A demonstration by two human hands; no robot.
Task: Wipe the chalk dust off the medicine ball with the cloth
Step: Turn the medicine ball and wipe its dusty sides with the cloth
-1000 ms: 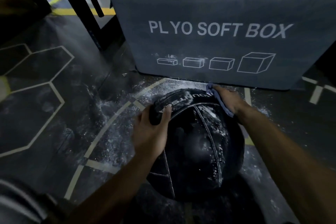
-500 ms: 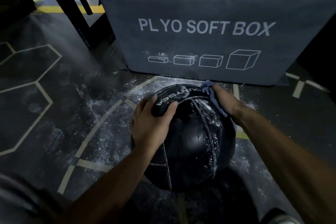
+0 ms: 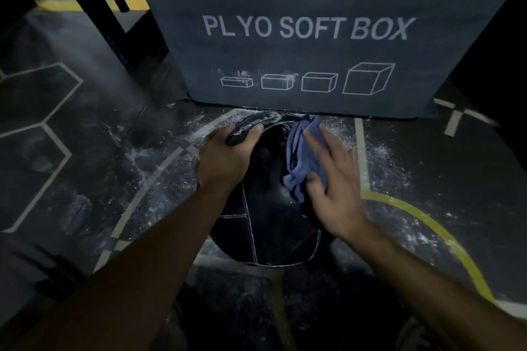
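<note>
Blue cloth [image 3: 306,164] lies under your flat right hand [image 3: 332,188] on the ball's [image 3: 268,231] top right; your left hand [image 3: 225,157] grips its upper left.

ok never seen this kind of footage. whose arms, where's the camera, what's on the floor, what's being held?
No machine here: these are a person's two bare arms, filmed by one wide-angle camera worn on their head, looking forward and down. On the dark gym floor sits a black medicine ball, with white chalk dust scattered around it. Behind it stands a grey padded box printed PLYO SOFT BOX. The left hand grips the ball's top edge to steady it. The right hand presses a blue cloth against the ball with fairly straight fingers.
</note>
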